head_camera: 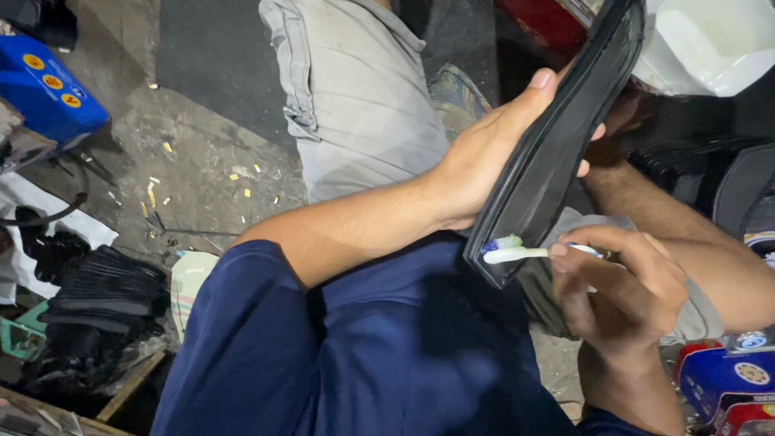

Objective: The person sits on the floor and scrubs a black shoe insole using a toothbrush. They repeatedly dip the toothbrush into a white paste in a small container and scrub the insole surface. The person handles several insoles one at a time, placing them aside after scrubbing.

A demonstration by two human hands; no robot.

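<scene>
Left hand (484, 157): grip clamped on the black sole piece (557, 137), thumb along its near-left edge, fingertips curled round the far side.
Right hand (617, 287): grip pinched together on the white toothbrush (525, 253) handle.
Sole piece position: held above the lap, centre right of the scene.
Long axis: runs from far right, high, down to its near end.
Brush relation: lies crosswise to that axis; bristles touch the near end of the sole.
Nearer hand: right hand sits just beside the near end.
Open room: blue trousers (363, 347) close below; cluttered floor (202, 161) well to the left.
</scene>
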